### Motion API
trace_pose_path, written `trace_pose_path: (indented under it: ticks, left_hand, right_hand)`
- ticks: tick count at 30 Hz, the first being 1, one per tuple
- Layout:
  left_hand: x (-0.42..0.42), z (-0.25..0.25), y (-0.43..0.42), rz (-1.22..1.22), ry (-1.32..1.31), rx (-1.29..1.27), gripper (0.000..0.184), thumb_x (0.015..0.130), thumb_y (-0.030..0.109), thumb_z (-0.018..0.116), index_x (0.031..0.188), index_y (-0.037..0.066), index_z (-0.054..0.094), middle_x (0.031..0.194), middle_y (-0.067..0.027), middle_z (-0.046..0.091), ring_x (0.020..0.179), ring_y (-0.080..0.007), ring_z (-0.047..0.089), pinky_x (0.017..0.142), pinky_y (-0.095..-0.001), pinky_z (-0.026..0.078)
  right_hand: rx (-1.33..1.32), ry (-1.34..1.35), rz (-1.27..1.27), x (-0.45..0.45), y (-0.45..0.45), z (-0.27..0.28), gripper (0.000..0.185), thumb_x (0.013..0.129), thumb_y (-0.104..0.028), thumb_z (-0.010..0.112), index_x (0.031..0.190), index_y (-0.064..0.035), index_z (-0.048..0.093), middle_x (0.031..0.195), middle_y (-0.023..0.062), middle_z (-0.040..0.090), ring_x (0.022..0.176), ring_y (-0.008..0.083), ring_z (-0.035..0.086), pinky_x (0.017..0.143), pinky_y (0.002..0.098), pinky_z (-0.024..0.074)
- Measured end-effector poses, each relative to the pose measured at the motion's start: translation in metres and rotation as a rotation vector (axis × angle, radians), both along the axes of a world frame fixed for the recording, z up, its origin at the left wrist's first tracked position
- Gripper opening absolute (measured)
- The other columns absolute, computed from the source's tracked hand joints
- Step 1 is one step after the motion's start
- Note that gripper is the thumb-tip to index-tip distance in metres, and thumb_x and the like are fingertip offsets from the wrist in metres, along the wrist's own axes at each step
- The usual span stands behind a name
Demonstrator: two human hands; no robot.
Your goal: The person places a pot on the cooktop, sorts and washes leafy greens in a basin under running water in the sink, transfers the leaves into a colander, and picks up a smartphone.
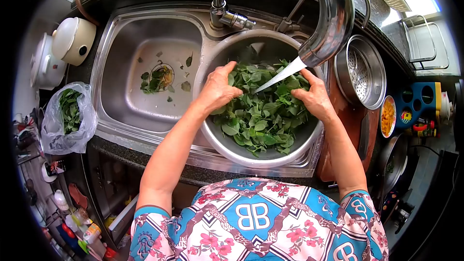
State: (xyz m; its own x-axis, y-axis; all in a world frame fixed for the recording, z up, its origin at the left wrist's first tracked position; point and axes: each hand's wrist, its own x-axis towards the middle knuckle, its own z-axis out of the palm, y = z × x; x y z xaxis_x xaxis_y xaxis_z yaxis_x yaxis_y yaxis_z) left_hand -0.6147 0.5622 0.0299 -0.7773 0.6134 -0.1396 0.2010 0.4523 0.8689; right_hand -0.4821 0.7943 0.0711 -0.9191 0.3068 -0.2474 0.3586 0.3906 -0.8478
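Note:
A large metal basin (216, 137) full of leafy greens (261, 121) sits over the right side of the sink. Water streams from the chrome faucet (328, 24) onto the leaves. My left hand (217, 87) grips the greens at their left edge, thumb and fingers curved around them. On the opposite side my right hand (315, 95) holds the greens in the same way, close to the faucet's mouth. Some of the fingertips are hidden among the leaves.
The left sink bowl (128, 87) has leaf scraps (157, 79) around its drain. A plastic bag of greens (70, 116) and white pots (75, 41) stand at the left. To the right are a steamer pot (360, 72), a brown cutting board (333, 150) and a bowl of yellow food (388, 116).

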Motion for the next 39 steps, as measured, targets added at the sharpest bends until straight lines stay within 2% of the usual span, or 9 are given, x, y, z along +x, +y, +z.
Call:
trace_pose_path:
  ticks: [2,6,12,15,19,22,25,29,39]
  left_hand:
    - [-0.001,0.006,-0.007,-0.080,-0.006,-0.165,0.077,0.060,0.014,0.073,0.128,-0.002,0.041,0.131,-0.0207,0.044,0.124,-0.0266,0.040,0.102,-0.0309,0.031]
    - [0.007,0.026,-0.014,-0.124,-0.067,-0.125,0.081,0.061,0.022,0.077,0.129,-0.004,0.040,0.134,-0.0207,0.040,0.126,-0.0285,0.036,0.103,-0.0329,0.030]
    - [0.014,0.052,-0.011,-0.024,-0.120,0.072,0.088,0.076,0.055,0.061,0.132,-0.006,0.033,0.136,-0.0223,0.036,0.128,-0.0267,0.033,0.105,-0.0332,0.025]
    - [0.013,0.053,-0.010,0.095,-0.381,0.231,0.073,0.086,0.047,0.052,0.133,-0.006,0.032,0.136,-0.0220,0.036,0.129,-0.0268,0.032,0.105,-0.0323,0.024]
    - [0.008,0.043,-0.033,0.080,-0.771,0.471,0.053,0.091,0.028,0.048,0.130,-0.005,0.035,0.119,-0.0177,0.052,0.112,-0.0238,0.051,0.094,-0.0334,0.040]
    - [0.023,0.051,-0.030,0.161,-0.641,0.405,0.060,0.085,0.026,0.060,0.130,-0.005,0.035,0.114,-0.0178,0.055,0.105,-0.0225,0.055,0.089,-0.0337,0.044]
    - [0.033,0.047,-0.020,0.076,-0.401,0.265,0.073,0.082,0.035,0.064,0.134,-0.003,0.030,0.130,-0.0215,0.041,0.121,-0.0239,0.040,0.096,-0.0314,0.037]
    - [0.034,0.043,-0.011,-0.042,-0.431,0.309,0.055,0.093,0.031,0.047,0.134,-0.002,0.032,0.128,-0.0140,0.047,0.118,-0.0220,0.044,0.099,-0.0301,0.034]
    - [0.034,0.043,-0.023,0.354,-1.034,0.844,0.037,0.094,0.026,0.043,0.115,-0.004,0.049,0.111,-0.0187,0.056,0.103,-0.0283,0.056,0.090,-0.0375,0.044]
  right_hand:
    - [0.267,-0.037,0.163,0.004,0.009,-0.004,0.063,0.069,-0.010,0.062,0.128,-0.0007,0.040,0.130,0.0220,0.039,0.123,0.0318,0.036,0.102,0.0368,0.0296]
    - [0.744,-0.043,0.325,0.006,-0.011,0.005,0.067,0.067,-0.021,0.071,0.126,-0.0048,0.043,0.130,0.0206,0.039,0.125,0.0337,0.032,0.097,0.0501,0.0308]
    - [0.772,0.059,0.821,0.013,-0.089,-0.008,0.071,0.062,-0.029,0.075,0.124,-0.0118,0.044,0.131,0.0189,0.037,0.126,0.0327,0.031,0.091,0.0538,0.0325]
    - [0.749,0.148,1.018,0.017,-0.098,-0.035,0.058,0.064,-0.020,0.072,0.117,-0.0119,0.050,0.127,0.0170,0.041,0.122,0.0316,0.036,0.085,0.0532,0.0374]
    - [0.721,0.039,0.473,-0.007,-0.050,-0.053,0.033,0.063,-0.002,0.059,0.096,-0.0049,0.060,0.109,0.0146,0.054,0.102,0.0301,0.053,0.074,0.0424,0.0468]
    - [0.239,-0.011,0.157,-0.022,-0.034,-0.035,0.029,0.065,-0.001,0.056,0.093,0.0020,0.060,0.090,0.0180,0.062,0.087,0.0290,0.060,0.076,0.0339,0.0460]
    - [-0.116,0.016,0.139,-0.036,-0.042,0.000,0.035,0.071,-0.013,0.061,0.102,0.0033,0.059,0.096,0.0196,0.062,0.089,0.0245,0.059,0.083,0.0332,0.0429]
    - [0.538,0.189,0.272,-0.034,-0.034,-0.016,0.051,0.073,-0.025,0.066,0.113,0.0039,0.053,0.106,0.0212,0.059,0.101,0.0290,0.055,0.091,0.0340,0.0386]
    - [-0.525,0.048,-0.022,-0.046,-0.074,-0.013,0.039,0.087,-0.028,0.056,0.111,0.0027,0.055,0.097,0.0105,0.063,0.094,0.0154,0.058,0.082,0.0270,0.0429]
